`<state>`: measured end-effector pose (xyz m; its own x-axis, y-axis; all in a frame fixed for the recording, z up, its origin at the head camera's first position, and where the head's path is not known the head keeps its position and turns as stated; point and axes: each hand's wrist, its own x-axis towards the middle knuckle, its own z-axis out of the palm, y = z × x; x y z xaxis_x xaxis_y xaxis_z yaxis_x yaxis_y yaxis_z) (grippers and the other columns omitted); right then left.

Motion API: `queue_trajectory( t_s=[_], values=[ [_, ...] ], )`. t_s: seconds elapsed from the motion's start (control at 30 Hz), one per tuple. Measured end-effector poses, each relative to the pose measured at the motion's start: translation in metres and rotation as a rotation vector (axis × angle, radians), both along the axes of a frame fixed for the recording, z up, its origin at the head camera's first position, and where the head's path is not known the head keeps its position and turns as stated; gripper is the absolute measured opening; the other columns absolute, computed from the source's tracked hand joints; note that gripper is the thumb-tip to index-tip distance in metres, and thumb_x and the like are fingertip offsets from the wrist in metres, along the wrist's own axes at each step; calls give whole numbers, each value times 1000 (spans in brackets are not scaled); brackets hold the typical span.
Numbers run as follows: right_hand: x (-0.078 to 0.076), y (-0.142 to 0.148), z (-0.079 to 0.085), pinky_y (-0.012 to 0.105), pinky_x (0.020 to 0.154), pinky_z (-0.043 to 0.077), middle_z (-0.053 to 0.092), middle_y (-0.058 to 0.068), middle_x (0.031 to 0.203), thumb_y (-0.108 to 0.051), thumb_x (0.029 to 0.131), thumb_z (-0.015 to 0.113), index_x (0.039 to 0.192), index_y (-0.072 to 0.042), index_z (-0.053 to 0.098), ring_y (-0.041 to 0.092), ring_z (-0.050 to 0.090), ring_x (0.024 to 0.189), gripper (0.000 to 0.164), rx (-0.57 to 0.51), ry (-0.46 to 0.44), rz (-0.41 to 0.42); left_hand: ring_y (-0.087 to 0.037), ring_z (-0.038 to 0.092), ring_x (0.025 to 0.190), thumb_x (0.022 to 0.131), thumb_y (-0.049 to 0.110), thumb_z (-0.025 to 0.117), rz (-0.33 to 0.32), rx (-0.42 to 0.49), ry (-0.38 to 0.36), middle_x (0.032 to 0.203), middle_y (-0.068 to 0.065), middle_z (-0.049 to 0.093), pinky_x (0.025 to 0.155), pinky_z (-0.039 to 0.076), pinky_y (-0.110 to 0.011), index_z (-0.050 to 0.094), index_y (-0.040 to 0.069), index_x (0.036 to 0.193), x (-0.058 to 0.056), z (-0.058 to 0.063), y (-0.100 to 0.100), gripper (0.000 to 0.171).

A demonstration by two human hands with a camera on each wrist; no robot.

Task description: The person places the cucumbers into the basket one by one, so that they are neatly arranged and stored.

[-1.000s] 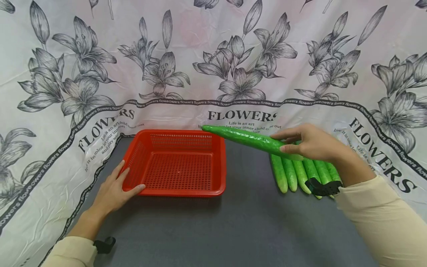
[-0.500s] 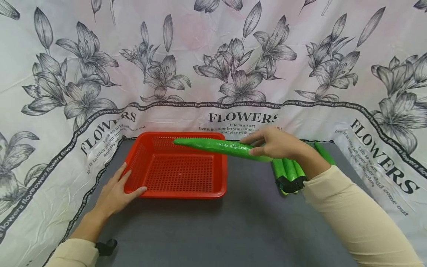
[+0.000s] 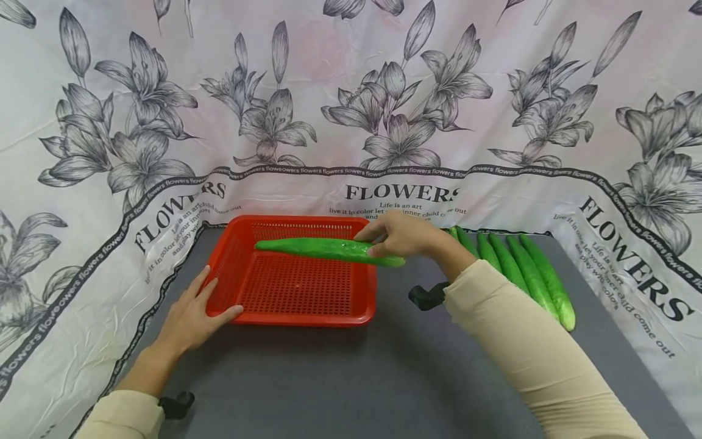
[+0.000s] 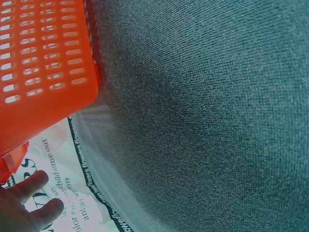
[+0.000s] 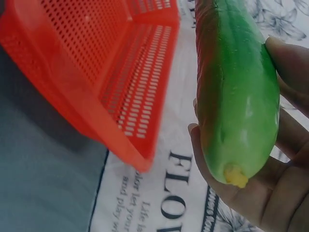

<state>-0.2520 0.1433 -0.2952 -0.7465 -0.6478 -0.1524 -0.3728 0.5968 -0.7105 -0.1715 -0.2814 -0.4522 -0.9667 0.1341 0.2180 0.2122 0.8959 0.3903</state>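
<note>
A long green cucumber [image 3: 312,247] hangs above the red plastic basket [image 3: 296,319], its thin end pointing left and its thicker end past the basket's right rim. My right hand [image 3: 403,235] grips it near that thicker end; in the right wrist view the thumb and fingers wrap the cucumber [image 5: 236,96] close to its yellow stem tip. My left hand [image 3: 189,317] rests at the basket's left front corner, fingers spread along the outer side and thumb on the front rim. The left wrist view shows the fingertips [image 4: 50,210] beside the basket's slotted wall [image 4: 48,53]. The basket holds nothing inside.
Several more cucumbers [image 3: 540,268] lie side by side on the dark grey table [image 3: 329,384] at the right, partly hidden by the right sleeve. A white flower-printed cloth [image 3: 351,110] stands behind and along both sides.
My right hand has carried the cucumber leftward from above the other cucumbers to over the basket. The left hand keeps its place at the basket corner.
</note>
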Motion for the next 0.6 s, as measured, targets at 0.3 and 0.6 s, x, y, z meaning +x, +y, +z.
queue_trajectory(
  t_s=[0.3,0.6],
  values=[
    [-18,-29,-22,39,93,46,64,2,121,-4,88,67,126,-8,66,19,57,112,38,8,-38,20,-48,35,126,85,57,63,-6,-1,-1,154,-19,22,93,33,-66,42,-8,141,-1,0,1,88],
    [-38,-54,-46,34,90,47,63,4,123,-3,89,68,128,-5,63,20,57,113,39,-2,-106,19,-48,35,126,85,58,62,2,3,-9,155,-17,21,93,33,-66,41,-7,142,-2,0,-1,88]
  ],
)
